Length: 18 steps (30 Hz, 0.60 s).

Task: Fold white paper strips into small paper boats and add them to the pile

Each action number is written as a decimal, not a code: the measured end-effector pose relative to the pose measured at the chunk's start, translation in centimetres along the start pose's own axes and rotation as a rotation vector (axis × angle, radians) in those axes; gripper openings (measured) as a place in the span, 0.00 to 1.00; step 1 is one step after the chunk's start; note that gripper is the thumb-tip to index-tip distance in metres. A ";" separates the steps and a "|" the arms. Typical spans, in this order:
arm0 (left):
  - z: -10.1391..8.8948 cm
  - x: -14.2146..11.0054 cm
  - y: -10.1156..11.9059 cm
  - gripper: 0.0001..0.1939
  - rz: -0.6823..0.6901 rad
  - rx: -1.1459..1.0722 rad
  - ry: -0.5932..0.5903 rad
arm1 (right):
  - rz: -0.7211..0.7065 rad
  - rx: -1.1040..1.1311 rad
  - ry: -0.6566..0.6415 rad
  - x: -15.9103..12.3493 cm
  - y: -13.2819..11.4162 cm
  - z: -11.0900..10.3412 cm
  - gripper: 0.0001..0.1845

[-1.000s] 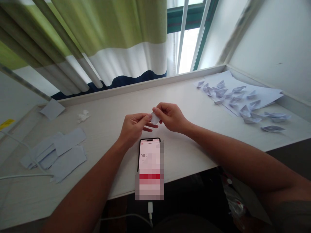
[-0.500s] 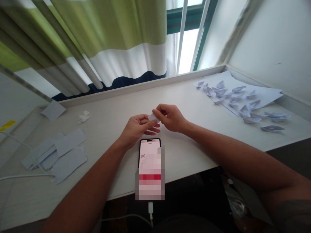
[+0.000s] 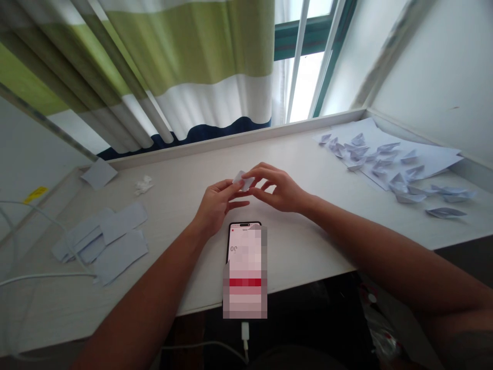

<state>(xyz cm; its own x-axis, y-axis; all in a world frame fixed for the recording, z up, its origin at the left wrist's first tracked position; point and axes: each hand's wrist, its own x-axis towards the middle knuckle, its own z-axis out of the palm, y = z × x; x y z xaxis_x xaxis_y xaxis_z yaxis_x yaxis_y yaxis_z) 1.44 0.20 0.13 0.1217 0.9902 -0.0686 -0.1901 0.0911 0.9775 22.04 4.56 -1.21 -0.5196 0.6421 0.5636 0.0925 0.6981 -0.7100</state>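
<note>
Curtain (image 3: pixel 200 51), banded green, white and navy, hangs beyond the phone (image 3: pixel 241 241); a barred window (image 3: pixel 308 82) stands beyond it and to its right. White tabletop (image 3: pixel 296 246) lies beneath the phone. Counted: large sheets (image 3: pixel 431 151), at least two, far right of the phone; one left hand (image 3: pixel 213 205) and one right hand (image 3: pixel 283 191), just beyond it; paper slips (image 3: pixel 121 257), at least four overlapping to its left, a fifth farther back; paper boats (image 3: pixel 446 212), over a dozen, right of it, overlap preventing exact count; one crumpled piece (image 3: pixel 144 185), left and beyond; one folded paper (image 3: pixel 238 179), beyond it, between the hands. Left hand's grip pinches the folded paper; right hand's grip is parted, fingertips at the paper's edge. Half a second earlier, right thumb and forefinger were closed on it.
</note>
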 end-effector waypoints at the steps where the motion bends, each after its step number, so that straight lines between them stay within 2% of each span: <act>1: -0.1 0.0 0.1 0.17 0.003 -0.023 -0.002 | -0.014 -0.005 -0.019 0.0 -0.1 -0.1 0.13; 5: -0.3 0.1 0.1 0.18 0.001 -0.041 -0.044 | -0.040 -0.008 0.010 0.0 -0.1 -0.3 0.08; 9: -0.3 0.1 0.1 0.23 0.018 -0.015 -0.005 | -0.004 0.018 0.005 0.0 0.2 -0.4 0.08; 15: -0.4 -0.1 0.4 0.19 0.086 0.042 -0.017 | 0.095 0.070 0.023 0.1 0.1 -0.7 0.09; 18: -0.4 -0.1 0.3 0.18 0.171 0.099 -0.047 | 0.122 0.095 0.064 0.2 0.1 -0.7 0.11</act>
<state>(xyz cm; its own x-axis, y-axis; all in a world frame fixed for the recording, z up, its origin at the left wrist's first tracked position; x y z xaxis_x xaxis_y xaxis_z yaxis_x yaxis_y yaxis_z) 0.95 0.18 0.37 0.1415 0.9841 0.1069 -0.1158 -0.0908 0.9891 22.55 4.99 -0.83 -0.4540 0.7415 0.4940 0.0696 0.5823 -0.8100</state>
